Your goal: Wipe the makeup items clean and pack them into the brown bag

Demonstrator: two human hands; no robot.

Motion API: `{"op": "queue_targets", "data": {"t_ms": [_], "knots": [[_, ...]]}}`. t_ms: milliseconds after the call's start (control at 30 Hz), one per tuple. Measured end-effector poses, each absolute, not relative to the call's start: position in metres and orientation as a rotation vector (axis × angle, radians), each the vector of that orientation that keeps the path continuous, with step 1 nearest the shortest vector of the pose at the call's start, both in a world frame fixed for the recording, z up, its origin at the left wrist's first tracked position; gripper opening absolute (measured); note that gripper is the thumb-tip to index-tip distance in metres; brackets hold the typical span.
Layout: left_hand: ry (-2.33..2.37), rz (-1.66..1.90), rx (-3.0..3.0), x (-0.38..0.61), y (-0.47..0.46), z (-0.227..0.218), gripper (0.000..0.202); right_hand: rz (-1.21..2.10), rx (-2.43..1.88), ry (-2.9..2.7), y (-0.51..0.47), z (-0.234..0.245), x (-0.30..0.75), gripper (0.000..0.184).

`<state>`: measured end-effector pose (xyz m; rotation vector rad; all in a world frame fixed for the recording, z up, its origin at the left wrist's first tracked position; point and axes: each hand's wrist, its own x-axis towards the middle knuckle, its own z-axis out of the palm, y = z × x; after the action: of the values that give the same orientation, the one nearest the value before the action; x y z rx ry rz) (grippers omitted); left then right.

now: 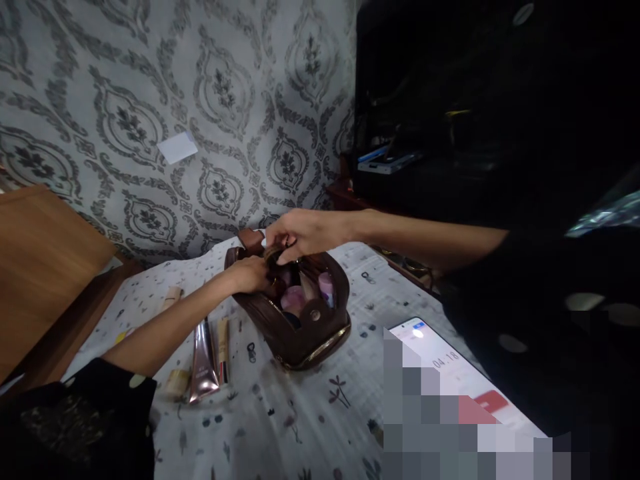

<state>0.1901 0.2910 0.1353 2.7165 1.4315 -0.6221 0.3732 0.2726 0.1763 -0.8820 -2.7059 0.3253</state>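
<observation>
An open brown bag [295, 347] with a gold zip lies on the patterned cloth. My left hand [250, 275] reaches over its left rim; the fingertips are hidden inside. My right hand [303, 233] is bent over the bag's far side, fingers curled and closed around a small dark golden-brown item that is mostly covered. Inside the bag show a pink rounded item [293, 299], a beige tube [309, 287] and a pink-and-lavender container [326, 288]. Left of the bag lie a shiny rose-gold tube [204, 370], a slim beige tube [223, 347] and a small yellowish jar [178, 383].
A phone [425, 337] with a lit screen lies at the right, partly blurred out. Beyond my left forearm is a beige item [173, 297]. A wooden panel [50, 267] stands at the left, a patterned wall [225, 133] behind, and a dark area with a tray-like object [387, 162] at right.
</observation>
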Motion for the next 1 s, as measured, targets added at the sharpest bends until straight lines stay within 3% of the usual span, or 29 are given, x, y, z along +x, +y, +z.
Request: {"op": "queue_targets", "data": {"t_ms": [367, 700, 833, 1000], "knots": [[1.575, -0.460, 2.910, 0.205, 0.287, 0.128, 0.058, 0.361, -0.943, -2.463, 0.257, 0.170, 0.402, 0.016], [1.722, -0.405, 2.802, 0.209, 0.292, 0.137, 0.046, 0.397, -0.972, -2.430, 0.255, 0.158, 0.407, 0.017], [1.421, -0.443, 2.779, 0.198, 0.292, 0.149, 0.036, 0.419, -1.009, -2.358, 0.251, 0.158, 0.410, 0.016], [1.012, -0.797, 2.700, 0.199, 0.277, 0.162, 0.033, 0.454, -1.016, -2.302, 0.248, 0.158, 0.409, 0.017]]}}
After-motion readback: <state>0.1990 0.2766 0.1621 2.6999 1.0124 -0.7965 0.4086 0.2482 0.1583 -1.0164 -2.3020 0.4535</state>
